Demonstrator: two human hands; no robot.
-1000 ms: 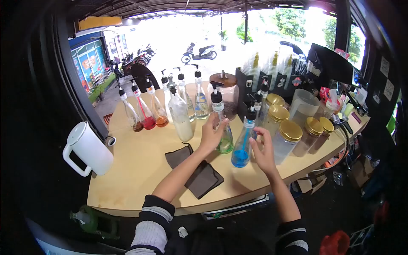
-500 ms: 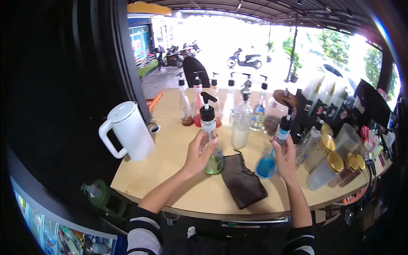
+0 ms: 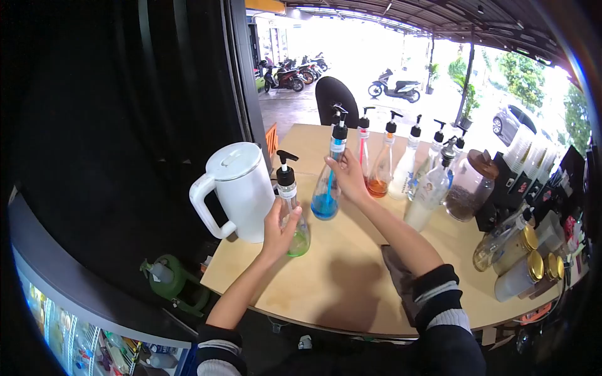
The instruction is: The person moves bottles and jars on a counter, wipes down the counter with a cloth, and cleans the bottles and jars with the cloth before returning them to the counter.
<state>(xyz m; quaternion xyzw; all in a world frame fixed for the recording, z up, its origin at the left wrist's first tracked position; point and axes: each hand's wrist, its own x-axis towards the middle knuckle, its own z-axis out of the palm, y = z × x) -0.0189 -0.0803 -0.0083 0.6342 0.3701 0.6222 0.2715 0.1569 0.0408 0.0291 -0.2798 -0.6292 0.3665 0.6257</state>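
My left hand (image 3: 279, 229) is wrapped around a clear pump bottle with green liquid (image 3: 300, 242), beside the white pitcher (image 3: 237, 188). My right hand (image 3: 348, 174) grips the neck of another pump bottle, this one with blue liquid (image 3: 325, 205), a little farther back. Both bottles have black pump tops and stand upright. Behind my right hand is a row of similar pump bottles, among them one with amber liquid (image 3: 377, 187) and one with white contents (image 3: 403, 177). A glass bottle with a metal spout (image 3: 429, 194) stands right of them. My right forearm partly covers a dark cloth (image 3: 401, 285).
On the right stand a wooden-lidded jar (image 3: 467, 188), gold-lidded jars (image 3: 519, 285) and stacked plastic cups (image 3: 533, 150). A black chair (image 3: 335, 100) is behind the wooden table (image 3: 351, 301). At lower left are a green gas cylinder (image 3: 169, 279) and a glass-fronted fridge (image 3: 81, 332).
My right hand has carried the blue bottle leftward across the table, to the far side of the green one. The green bottle is now nearer the pitcher. The view has turned right.
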